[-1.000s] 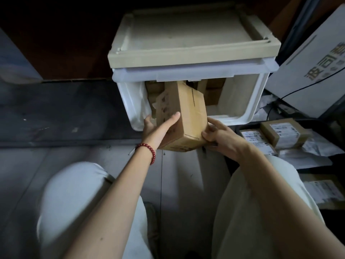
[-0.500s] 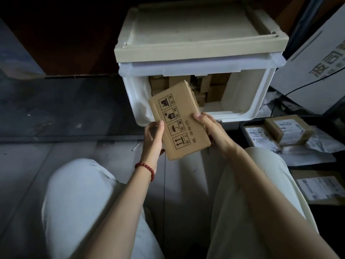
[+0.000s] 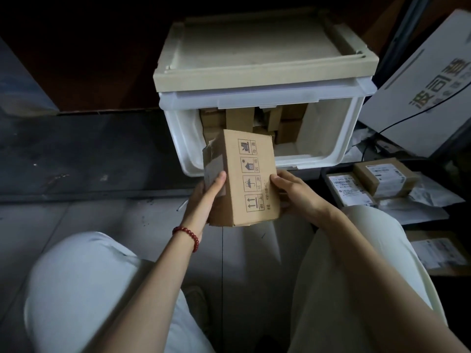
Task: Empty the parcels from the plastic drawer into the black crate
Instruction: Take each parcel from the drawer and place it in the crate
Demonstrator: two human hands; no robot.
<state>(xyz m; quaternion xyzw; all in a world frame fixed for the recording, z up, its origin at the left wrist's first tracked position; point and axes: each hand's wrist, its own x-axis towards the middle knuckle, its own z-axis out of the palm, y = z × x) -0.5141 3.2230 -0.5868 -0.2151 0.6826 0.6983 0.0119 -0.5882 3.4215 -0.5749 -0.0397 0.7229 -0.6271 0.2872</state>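
Head view: L hand [image 3: 209, 197] & R hand [image 3: 293, 197] each grip a long side of one cardboard parcel [image 3: 247, 179], held just in front of the plastic drawer [image 3: 341, 138], clear of it. More boxes remain inside. Step: transfer. Next, prob.: swing it right over black crate [image 3: 325, 184], then release.

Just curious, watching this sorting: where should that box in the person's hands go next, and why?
Probably swing the cardboard box to the right and lower it into the black crate: the left hand and right hand hold it clear of the plastic drawer, and labelled parcels lie in the crate.
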